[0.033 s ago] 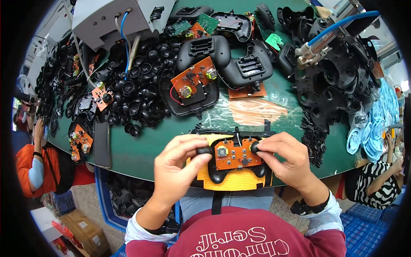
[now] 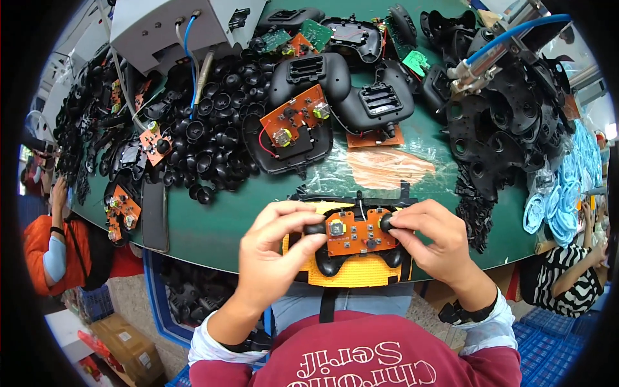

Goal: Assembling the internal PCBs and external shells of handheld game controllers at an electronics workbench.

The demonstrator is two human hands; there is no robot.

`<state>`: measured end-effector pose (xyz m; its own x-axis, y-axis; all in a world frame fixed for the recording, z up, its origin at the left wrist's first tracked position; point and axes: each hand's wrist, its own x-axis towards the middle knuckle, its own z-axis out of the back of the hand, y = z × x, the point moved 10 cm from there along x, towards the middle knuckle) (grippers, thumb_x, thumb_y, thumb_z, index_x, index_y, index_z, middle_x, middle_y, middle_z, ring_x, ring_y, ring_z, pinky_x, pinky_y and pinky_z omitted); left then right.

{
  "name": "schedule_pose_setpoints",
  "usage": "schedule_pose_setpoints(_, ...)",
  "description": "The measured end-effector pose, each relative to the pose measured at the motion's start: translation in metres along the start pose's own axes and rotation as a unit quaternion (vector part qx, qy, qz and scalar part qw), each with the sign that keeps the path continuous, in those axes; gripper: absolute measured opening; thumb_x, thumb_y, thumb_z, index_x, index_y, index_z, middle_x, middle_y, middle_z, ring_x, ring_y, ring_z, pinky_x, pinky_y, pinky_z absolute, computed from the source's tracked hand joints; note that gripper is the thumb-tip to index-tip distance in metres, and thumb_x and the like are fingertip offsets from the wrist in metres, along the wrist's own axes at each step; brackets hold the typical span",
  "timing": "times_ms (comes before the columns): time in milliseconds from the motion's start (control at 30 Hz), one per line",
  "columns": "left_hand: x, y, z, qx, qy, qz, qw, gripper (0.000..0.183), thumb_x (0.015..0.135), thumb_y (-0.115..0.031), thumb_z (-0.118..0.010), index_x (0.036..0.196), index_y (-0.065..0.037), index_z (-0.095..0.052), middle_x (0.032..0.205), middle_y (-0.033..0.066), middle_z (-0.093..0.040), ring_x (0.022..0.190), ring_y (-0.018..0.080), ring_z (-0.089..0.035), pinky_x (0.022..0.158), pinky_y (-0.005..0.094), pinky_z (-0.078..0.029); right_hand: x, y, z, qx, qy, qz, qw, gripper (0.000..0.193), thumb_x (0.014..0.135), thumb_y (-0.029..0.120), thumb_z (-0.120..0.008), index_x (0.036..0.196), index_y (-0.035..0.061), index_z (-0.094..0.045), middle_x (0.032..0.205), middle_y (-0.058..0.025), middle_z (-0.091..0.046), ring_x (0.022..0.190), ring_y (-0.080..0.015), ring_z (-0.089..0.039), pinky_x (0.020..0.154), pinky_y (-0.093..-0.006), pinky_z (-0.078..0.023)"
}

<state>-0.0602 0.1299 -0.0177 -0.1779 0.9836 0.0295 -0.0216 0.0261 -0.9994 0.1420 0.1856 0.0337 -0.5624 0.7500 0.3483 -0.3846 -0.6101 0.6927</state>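
Note:
A game controller half-shell (image 2: 329, 266) in black lies on a yellow textured pad (image 2: 354, 278) at the table's front edge. Over it sits an orange circuit board (image 2: 360, 242) with small square buttons and a bare joystick module (image 2: 336, 227) on its left side. My left hand (image 2: 271, 248) pinches a black thumbstick cap (image 2: 314, 229) between thumb and fingers, just left of that module. On the board's upper right corner, my right hand (image 2: 438, 238) has its fingertips closed on another black thumbstick cap (image 2: 386, 223), which hides the module there.
Black thumbstick caps (image 2: 216, 122) are heaped at the back left. Controller bodies (image 2: 377, 100) stand behind the pad, one with an orange board (image 2: 298, 119). Black shells (image 2: 490, 132) pile up at right, beside a metal fixture (image 2: 474, 77). A dark phone-like slab (image 2: 155, 216) lies left.
My left hand has moved slightly to the right with its thumbstick cap, closer to the bare joystick module. My right hand stays at its cap. The whole view has shifted a little.

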Motion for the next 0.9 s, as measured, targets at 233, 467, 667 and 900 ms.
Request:
schedule_pose_setpoints(233,0.007,-0.011,-0.023,0.143,0.034,-0.067,0.987,0.028,0.073,0.0,-0.078,0.1,-0.001,-0.072,0.101,0.0101,-0.066,0.097,0.0212,-0.063,0.086,0.0318,-0.049,0.006,0.004,-0.006,-0.017,0.038,0.023,0.999,0.022,0.069,-0.003,-0.076,0.089,0.0039,-0.071,0.09,-0.0078,-0.069,0.08,-0.0237,-0.067,0.067,-0.032,-0.054)
schedule_pose_setpoints(467,0.007,-0.018,-0.026,0.225,0.049,-0.109,0.967,0.028,0.07,-0.004,-0.08,0.098,-0.004,-0.073,0.099,0.0091,-0.07,0.093,0.0241,-0.066,0.085,0.0341,-0.049,0.011,0.007,-0.01,-0.018,0.081,0.043,0.996,0.022,0.068,-0.005,-0.074,0.088,0.0042,-0.071,0.095,-0.0081,-0.071,0.085,-0.0253,-0.068,0.073,-0.0344,-0.054)
schedule_pose_setpoints(667,0.004,-0.019,-0.027,0.233,0.056,-0.121,0.963,0.025,0.073,-0.006,-0.077,0.098,-0.005,-0.071,0.102,0.0063,-0.07,0.095,0.0247,-0.064,0.085,0.0359,-0.046,0.011,0.004,-0.014,0.017,0.103,0.028,0.994,0.023,0.068,-0.005,-0.074,0.089,0.0031,-0.07,0.098,-0.0093,-0.071,0.091,-0.0273,-0.068,0.077,-0.0339,-0.055)
schedule_pose_setpoints(900,0.004,-0.026,-0.03,0.272,0.044,-0.108,0.955,0.03,0.072,-0.005,-0.076,0.102,-0.006,-0.07,0.106,0.0051,-0.066,0.096,0.0252,-0.061,0.084,0.036,-0.045,0.011,0.0,-0.008,-0.021,0.074,-0.015,0.997,0.023,0.069,-0.002,-0.075,0.091,0.0032,-0.069,0.096,-0.0094,-0.068,0.087,-0.0265,-0.066,0.074,-0.0346,-0.054)
